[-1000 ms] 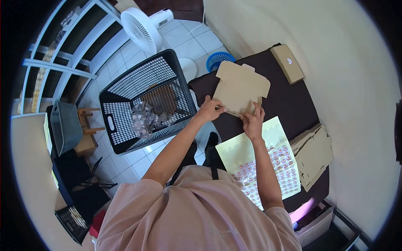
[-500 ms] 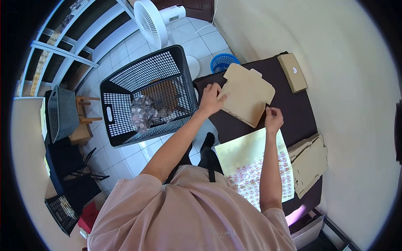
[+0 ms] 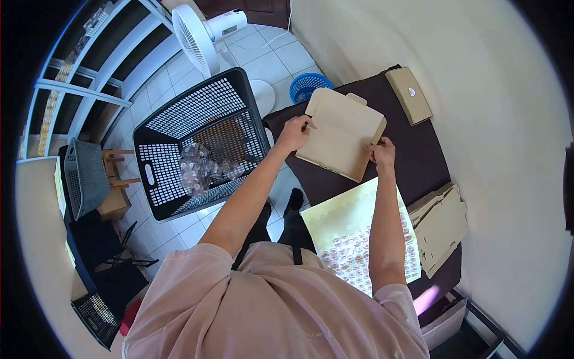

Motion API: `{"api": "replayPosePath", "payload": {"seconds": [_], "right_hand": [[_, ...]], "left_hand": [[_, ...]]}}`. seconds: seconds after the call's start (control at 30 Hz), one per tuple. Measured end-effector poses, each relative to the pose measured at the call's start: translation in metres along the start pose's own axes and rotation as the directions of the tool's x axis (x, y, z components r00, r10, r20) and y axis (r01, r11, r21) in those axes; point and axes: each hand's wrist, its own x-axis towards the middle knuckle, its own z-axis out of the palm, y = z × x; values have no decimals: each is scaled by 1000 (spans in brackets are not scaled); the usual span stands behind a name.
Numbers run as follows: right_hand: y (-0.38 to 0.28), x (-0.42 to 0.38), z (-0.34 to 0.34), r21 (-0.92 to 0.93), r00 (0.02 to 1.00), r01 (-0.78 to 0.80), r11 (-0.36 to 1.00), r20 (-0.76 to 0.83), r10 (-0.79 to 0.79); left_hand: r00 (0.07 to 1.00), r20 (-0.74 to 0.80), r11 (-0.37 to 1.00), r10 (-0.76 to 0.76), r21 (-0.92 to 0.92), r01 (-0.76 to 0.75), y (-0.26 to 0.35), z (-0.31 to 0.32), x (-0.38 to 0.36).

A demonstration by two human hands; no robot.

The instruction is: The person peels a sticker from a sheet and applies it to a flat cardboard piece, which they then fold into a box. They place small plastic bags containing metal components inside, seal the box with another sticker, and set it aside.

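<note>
From my head view, the room has a pale wall on the right and a tiled floor on the far left. A table under a dark brown cloth stands in front of me, a little to the right. On the table's far left part lies a partly folded cardboard box, its broad panel facing up, with tabs along the far side and a raised edge on the near and right sides.

My left hand is at the box's left edge, fingers curled in and narrow; I cannot tell whether they clasp the cardboard or only rest against it. My right hand pinches the box's right edge, thumb and fingertips drawn together on it.

Just on the near side of the box, a yellowish sheet carries rows of round pieces, and my right forearm passes over it. To its right is a stack of flattened cardboard; at the far right of the table sits a closed box with a small white label.

Left of the table, a black crate holds clear plastic packs. Beyond it are a white fan and a blue basket.
</note>
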Motion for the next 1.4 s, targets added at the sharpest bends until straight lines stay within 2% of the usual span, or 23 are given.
{"api": "replayPosePath", "payload": {"seconds": [0.03, 0.07, 0.13, 0.2, 0.23, 0.3, 0.33, 0.4, 0.47, 0.57, 0.63, 0.7, 0.8, 0.87, 0.97, 1.03, 1.13, 1.17, 1.2, 1.23, 1.3, 1.33, 1.4], "right_hand": [[-1, -5, 2, -49, 998, 58, 997, -12, -59], [-2, -10, 4, -99, 993, 116, 988, -21, -118], [-4, -16, 6, -69, 993, 113, 991, -36, -116], [-3, -20, 8, -36, 992, 111, 993, -50, -113], [0, -21, 9, -41, 986, 152, 987, -65, -155], [7, -22, 8, -50, 978, 191, 980, -78, -194], [10, -21, 8, -88, 969, 222, 971, -94, -230], [11, -25, 7, -127, 958, 251, 959, -107, -265], [1, -40, 6, -420, 893, 372, 828, -80, -442], [-2, -42, 2, -518, 886, 354, 779, -82, -457], [-5, -45, -1, -512, 898, 320, 797, -103, -427], [-3, -46, -2, -503, 912, 290, 814, -114, -395], [8, -37, -6, -493, 936, 276, 825, -57, -347], [23, -23, -8, -330, 930, 324, 887, -63, -363], [30, -17, -10, -339, 958, 251, 907, -48, -283], [57, 3, -12, -257, 911, 387, 885, -41, -410], [47, -16, -12, -72, 960, 265, 962, -73, -270], [54, -14, -14, -25, 947, 300, 954, -113, -301], [58, -11, -17, -134, 941, 275, 952, -168, -295], [59, -16, -22, -115, 946, 255, 960, -173, -273], [55, -33, -21, -10, 958, 206, 979, -204, -203], [51, -44, -19, -40, 960, 174, 984, -215, -179], [49, -50, -11, -81, 961, 143, 986, -228, -158]], "left_hand": [[1000, 2, 1000, 0, -1, 0, 4, -1, -1], [997, 9, 994, -74, -75, 74, 7, -3, -3], [989, 19, 978, -147, -149, 148, 12, -3, -3], [932, -103, 899, -347, -320, 300, 17, -2, -1], [931, -104, 898, -349, -320, 301, 17, -2, -1], [986, -73, 953, -152, -274, 126, 14, 0, 0], [985, -75, 953, -154, -274, 128, 10, 1, 3], [985, -101, 982, -140, -141, 125, 4, 1, 9], [981, -95, 979, -167, -130, 154, 20, -3, 3], [982, -84, 981, -168, -111, 158, 20, 0, 9], [986, -81, 985, -148, -104, 140, 26, 1, 9], [978, -63, 972, -201, -133, 191, 30, 0, 7], [980, -59, 978, -191, -98, 185, 23, 1, 5], [981, -96, 981, -167, -117, 155, 6, 10, 5], [976, -130, 975, -175, -158, 154, -1, 10, -3], [961, -173, 969, -217, -157, 191, -2, 3, -15], [962, -199, 954, -188, -268, 130, 2, -14, -52], [965, -183, 942, -188, -310, 125, 5, -23, -68], [975, -183, 947, -129, -316, 66, 3, -32, -86], [977, -167, 924, -132, -379, 60, 7, -44, -105], [971, -237, 886, -38, -458, -77, -17, -55, -137], [968, -246, 884, -47, -461, -74, -23, -65, -153], [931, -229, 807, -284, -582, 103, -37, -89, -183]]}}
